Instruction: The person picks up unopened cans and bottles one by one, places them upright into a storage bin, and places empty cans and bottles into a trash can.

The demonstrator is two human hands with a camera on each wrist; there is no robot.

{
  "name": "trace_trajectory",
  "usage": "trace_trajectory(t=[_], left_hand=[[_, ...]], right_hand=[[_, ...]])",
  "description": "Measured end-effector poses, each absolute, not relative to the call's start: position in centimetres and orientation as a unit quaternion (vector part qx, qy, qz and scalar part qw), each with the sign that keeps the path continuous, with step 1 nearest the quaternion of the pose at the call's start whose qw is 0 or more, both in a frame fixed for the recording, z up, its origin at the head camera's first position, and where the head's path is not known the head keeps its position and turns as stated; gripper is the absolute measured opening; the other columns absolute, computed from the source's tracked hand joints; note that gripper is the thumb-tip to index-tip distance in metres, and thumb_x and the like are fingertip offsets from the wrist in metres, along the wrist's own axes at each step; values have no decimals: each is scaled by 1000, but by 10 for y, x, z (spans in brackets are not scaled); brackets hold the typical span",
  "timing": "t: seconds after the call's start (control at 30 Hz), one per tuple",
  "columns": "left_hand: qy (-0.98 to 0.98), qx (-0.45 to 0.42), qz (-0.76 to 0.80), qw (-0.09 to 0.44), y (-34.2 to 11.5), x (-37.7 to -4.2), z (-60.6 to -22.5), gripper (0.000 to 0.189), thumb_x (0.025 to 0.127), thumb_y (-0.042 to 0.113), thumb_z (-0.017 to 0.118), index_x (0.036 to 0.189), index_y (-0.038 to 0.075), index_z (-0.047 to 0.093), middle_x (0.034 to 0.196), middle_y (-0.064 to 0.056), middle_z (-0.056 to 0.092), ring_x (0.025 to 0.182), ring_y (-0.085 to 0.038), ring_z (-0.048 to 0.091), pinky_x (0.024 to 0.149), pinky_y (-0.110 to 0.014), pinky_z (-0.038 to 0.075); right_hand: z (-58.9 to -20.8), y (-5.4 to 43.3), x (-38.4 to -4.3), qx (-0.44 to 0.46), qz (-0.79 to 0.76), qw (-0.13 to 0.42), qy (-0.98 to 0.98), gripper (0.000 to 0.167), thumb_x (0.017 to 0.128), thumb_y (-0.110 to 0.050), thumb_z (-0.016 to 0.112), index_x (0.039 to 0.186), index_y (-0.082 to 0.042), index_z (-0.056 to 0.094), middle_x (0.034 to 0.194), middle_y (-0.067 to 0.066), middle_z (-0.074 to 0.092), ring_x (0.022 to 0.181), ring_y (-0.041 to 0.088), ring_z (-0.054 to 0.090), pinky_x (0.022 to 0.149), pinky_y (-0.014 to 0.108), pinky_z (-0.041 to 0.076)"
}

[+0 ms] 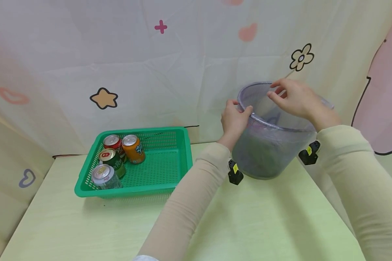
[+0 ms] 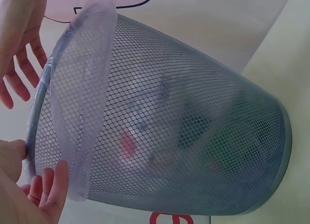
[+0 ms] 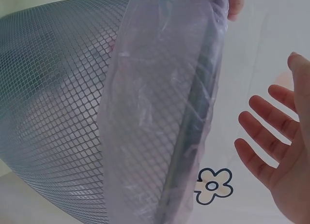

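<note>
A grey mesh wastebasket (image 1: 261, 159) stands at the right of the table, with a thin pale-purple plastic bag (image 2: 87, 93) folded over its rim. Through the mesh, in the left wrist view, dim green, dark and pink shapes show; their kind is unclear. My left hand (image 1: 234, 121) pinches the rim and bag at the near left, thumb on one side and fingers on the other. Above the mouth of the basket is my right hand (image 1: 295, 98), its fingers loosely bent and apart from the rim. Nothing shows between its fingers in the right wrist view (image 3: 286, 151).
Left of the basket, a green plastic tray (image 1: 150, 186) holds several drink cans in its left part, among them an orange can (image 1: 134, 150) and a silver can (image 1: 106, 177). A patterned curtain (image 1: 170, 79) hangs behind the table. The table's right edge runs close beside the basket.
</note>
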State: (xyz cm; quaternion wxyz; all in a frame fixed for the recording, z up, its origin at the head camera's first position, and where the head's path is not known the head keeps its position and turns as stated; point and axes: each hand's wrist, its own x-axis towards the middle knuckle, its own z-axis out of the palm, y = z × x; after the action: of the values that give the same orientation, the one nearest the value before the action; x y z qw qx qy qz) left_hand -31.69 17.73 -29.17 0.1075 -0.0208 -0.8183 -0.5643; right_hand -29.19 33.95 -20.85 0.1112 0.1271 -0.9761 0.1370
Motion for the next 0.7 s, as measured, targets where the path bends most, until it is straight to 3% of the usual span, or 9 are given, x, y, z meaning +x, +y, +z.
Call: trace_trajectory(t=[0.13, 0.37, 0.7], left_hand=[[-841, -37, -527, 116, 175, -315, -291, 40, 82, 40, 66, 111, 16, 52, 85, 3, 63, 77, -14, 58, 63, -26, 44], [-845, -73, -523, 83, 166, -324, -298, 43, 87, 50, 56, 114, 17, 52, 90, 2, 65, 80, -14, 59, 65, -26, 46], [-866, -143, -478, 38, 130, -324, -307, 41, 92, 43, 51, 120, 12, 51, 92, 0, 61, 79, -14, 58, 68, -26, 47]], right_hand=[[-208, 337, -290, 129, 138, 113, -976, 48, 95, -40, 42, 126, -4, 49, 113, 21, 58, 100, 36, 57, 83, 53, 45], [-208, 331, -292, 139, 136, 114, -974, 47, 96, -39, 40, 126, -3, 49, 113, 21, 58, 99, 36, 57, 84, 53, 44], [-216, 317, -294, 143, 128, 114, -975, 45, 96, -39, 41, 124, -6, 51, 112, 16, 59, 103, 33, 55, 84, 51, 44]])
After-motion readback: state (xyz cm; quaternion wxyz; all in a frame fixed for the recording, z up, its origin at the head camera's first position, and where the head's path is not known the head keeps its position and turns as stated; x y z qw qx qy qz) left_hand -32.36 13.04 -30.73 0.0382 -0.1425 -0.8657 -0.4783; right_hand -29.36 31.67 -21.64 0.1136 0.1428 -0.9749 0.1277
